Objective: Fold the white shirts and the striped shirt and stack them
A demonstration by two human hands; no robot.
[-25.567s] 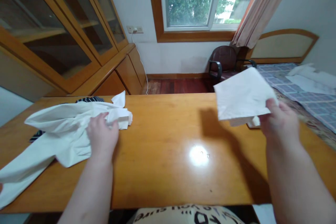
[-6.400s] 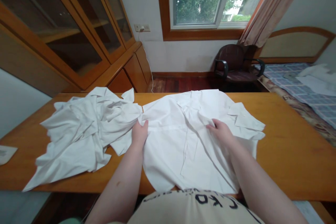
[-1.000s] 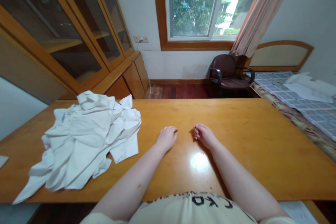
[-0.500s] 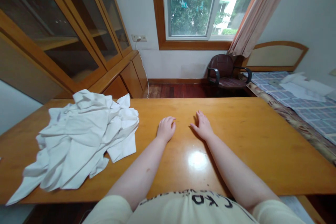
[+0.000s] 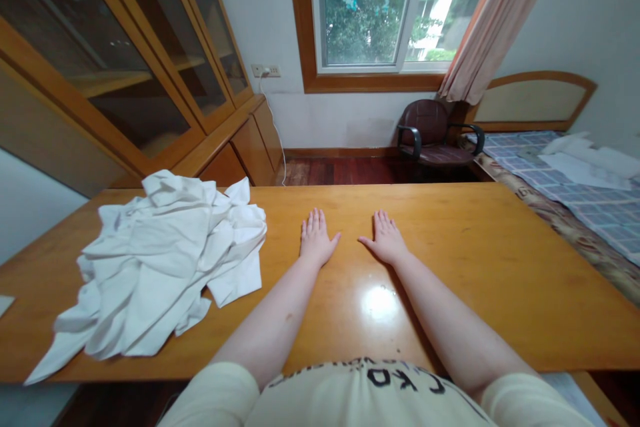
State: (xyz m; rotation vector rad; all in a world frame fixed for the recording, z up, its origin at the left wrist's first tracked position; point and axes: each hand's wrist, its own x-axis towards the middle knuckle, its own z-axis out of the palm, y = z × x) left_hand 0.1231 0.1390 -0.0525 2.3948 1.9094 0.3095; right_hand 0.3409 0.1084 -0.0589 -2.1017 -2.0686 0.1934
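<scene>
Palm down on the wooden table (image 5: 470, 267), my left hand (image 5: 317, 239) lies with its fingers stretched forward and its thumb out to the right. My right hand (image 5: 387, 237) rests flat a short way to its right, thumb pointing left. Neither hand holds anything, and a strip of bare tabletop separates them. To the left of my left hand is a crumpled heap of white cloth (image 5: 160, 260), perhaps a garment with folds and loose corners. My left hand is apart from it.
A glass-fronted cabinet (image 5: 165, 47) stands beyond the table at the left. Past the far edge are a dark red armchair (image 5: 425, 127) and a bed (image 5: 565, 173) at the right. A small white corner of something (image 5: 5, 304) shows at the left edge.
My left hand has uncurled and its fingers now lie straight and flat. The right hand has flattened slightly in place. The white cloth lies as before.
</scene>
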